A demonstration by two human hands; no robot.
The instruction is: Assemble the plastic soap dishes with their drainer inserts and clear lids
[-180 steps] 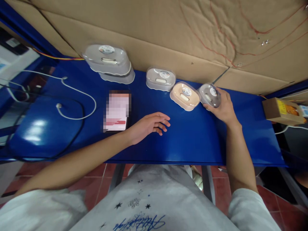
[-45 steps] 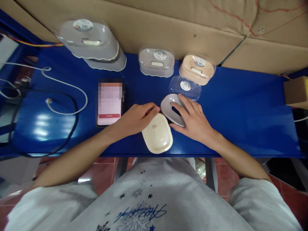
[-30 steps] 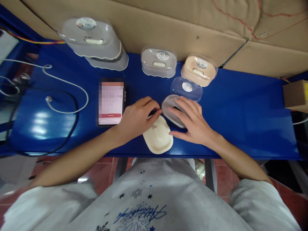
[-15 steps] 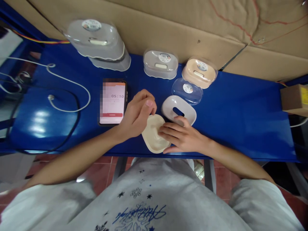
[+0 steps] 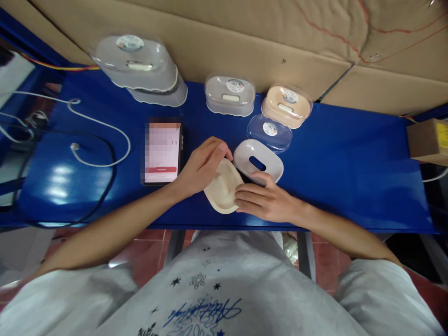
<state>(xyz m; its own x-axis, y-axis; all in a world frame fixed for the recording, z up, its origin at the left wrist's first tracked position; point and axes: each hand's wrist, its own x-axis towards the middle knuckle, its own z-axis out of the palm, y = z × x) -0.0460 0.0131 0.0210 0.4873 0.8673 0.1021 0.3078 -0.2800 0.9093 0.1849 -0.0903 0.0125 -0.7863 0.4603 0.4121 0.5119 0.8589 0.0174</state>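
Note:
A shallow cream plastic tray (image 5: pixel 221 191) with rounded corners and a raised middle is between my hands near the table's front edge. My left hand (image 5: pixel 206 163) has its fingers curled at the tray's upper edge, the thumb bent over them. On the tray's right edge, my right hand (image 5: pixel 266 199) has its fingers closed, their tips partly hidden. Just beyond the right hand lies a white oval plastic cover (image 5: pixel 241 154) with an oblong slot, its near rim partly behind the fingers. Past that cover lies a clear oval lid (image 5: pixel 261 132) bearing a round label.
Along the back stand a grey lidded box (image 5: pixel 229 105), a peach lidded box (image 5: pixel 282 109) and a stack of larger grey boxes (image 5: pixel 157 70). Left of my hands is a phone (image 5: pixel 163 154); cables (image 5: pixel 101 123) cross the blue table (image 5: pixel 350 177). Cardboard (image 5: pixel 227 42) lines the back.
The cream tray has turned and shifted slightly up and left, its right edge clearer of my right hand. My left fingers have moved right onto its upper edge; the right fingers have drawn in.

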